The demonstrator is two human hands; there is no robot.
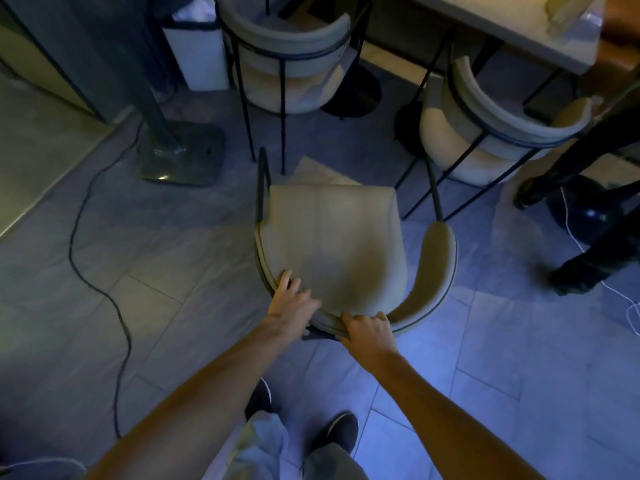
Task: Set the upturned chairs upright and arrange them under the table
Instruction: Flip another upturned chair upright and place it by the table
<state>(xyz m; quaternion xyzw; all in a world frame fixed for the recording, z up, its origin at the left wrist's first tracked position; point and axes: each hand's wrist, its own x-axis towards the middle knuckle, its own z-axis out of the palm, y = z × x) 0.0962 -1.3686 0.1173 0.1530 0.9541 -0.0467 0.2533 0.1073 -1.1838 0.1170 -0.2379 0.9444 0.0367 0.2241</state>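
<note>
A beige padded chair (332, 237) with thin black legs stands upright on the tiled floor in the middle of the view, its curved backrest towards me. My left hand (292, 301) lies over the left part of the backrest rim, fingers draped inward over the seat edge. My right hand (369, 329) grips the rim at the middle, fingers curled over it. Two more beige chairs stand upright at the table (512, 36): one at the top centre (287, 60), one at the right (498, 133), both partly tucked under the tabletop.
A stand with a flat square base (183, 161) and a black cable (100, 289) lie to the left. A white bin (199, 57) stands at the top. Another person's dark legs and shoes (575, 275) are at the right, beside a thin white cord (620, 299).
</note>
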